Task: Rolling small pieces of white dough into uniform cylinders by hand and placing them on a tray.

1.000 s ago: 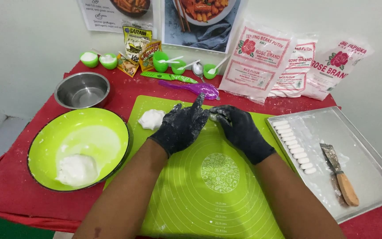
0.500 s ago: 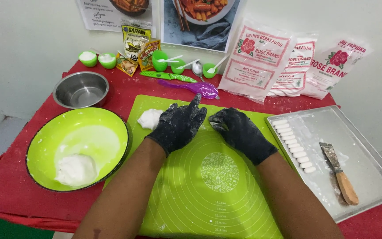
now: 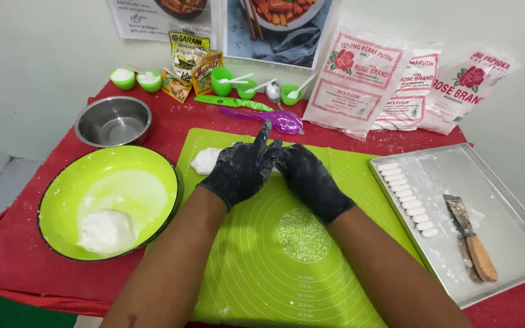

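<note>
Ten cut dough pieces (image 3: 407, 198) already lie on the tray (image 3: 505, 200); left hand (image 3: 241, 167) and right hand (image 3: 308, 176) press flat, grip unclear; dough in the bowl (image 3: 106, 231) remains

Two gloved hands, the left (image 3: 242, 167) and the right (image 3: 308, 180), lay on one green mat (image 3: 274, 273). Two lumps of white dough showed: one on the mat (image 3: 205, 161), one in the single big green bowl (image 3: 109, 203). One steel bowl (image 3: 113, 121) stood behind. Three flour bags (image 3: 360, 82) leaned on the wall. One metal tray (image 3: 505, 243) carried ten cut dough pieces (image 3: 406, 198) and one scraper (image 3: 470, 243). Five small green cups (image 3: 123, 78) stood along the counter's back, with one purple spoon (image 3: 268, 118).
</note>
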